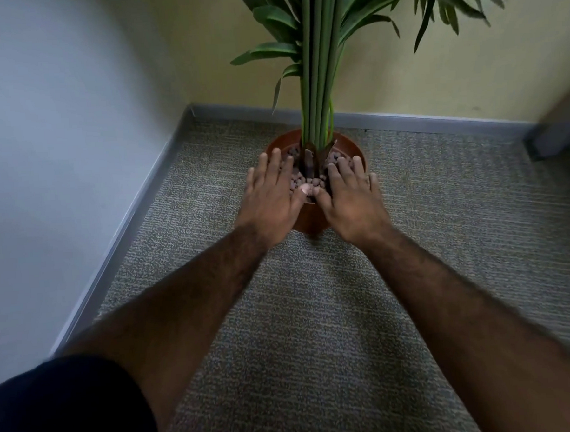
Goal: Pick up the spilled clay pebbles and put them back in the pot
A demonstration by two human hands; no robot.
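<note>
A round terracotta pot (310,219) stands on the carpet in the corner of the room, with a tall green plant (316,82) growing from its middle. Brown clay pebbles (311,183) fill its top around the stems. My left hand (271,196) lies flat, palm down, on the pebbles at the pot's left side, fingers spread. Palm down on the right side rests my right hand (350,196), fingers apart. The two thumbs nearly meet at the pot's near rim. Neither hand holds anything that I can see. No loose pebbles show on the carpet.
Grey speckled carpet (299,330) covers the floor. A white wall (58,128) with a grey skirting board runs along the left, a yellow wall (434,76) behind the pot. A dark piece of furniture (559,128) stands at the far right.
</note>
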